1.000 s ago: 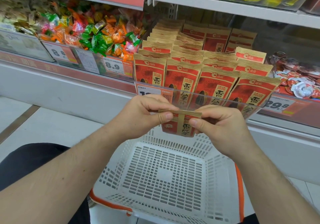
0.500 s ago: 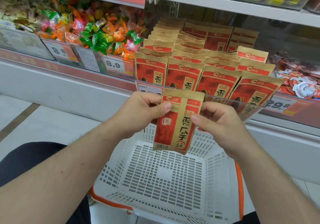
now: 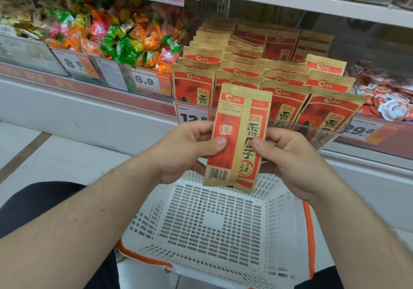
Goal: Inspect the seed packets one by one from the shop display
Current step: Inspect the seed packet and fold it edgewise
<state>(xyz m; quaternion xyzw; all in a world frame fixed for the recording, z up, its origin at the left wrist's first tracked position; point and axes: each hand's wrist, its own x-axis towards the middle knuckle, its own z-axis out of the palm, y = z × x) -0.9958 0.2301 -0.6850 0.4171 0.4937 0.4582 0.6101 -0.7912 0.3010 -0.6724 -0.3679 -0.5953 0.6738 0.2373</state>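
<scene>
Head view: the left hand point(image 3: 190, 147) and right hand point(image 3: 288, 154) each pinch a side edge of a red-and-gold paper seed packet point(image 3: 237, 139), held upright above a white plastic basket point(image 3: 214, 226), its printed back turned up, probably for reading, before the shelf's front edge point(image 3: 368, 152).
</scene>
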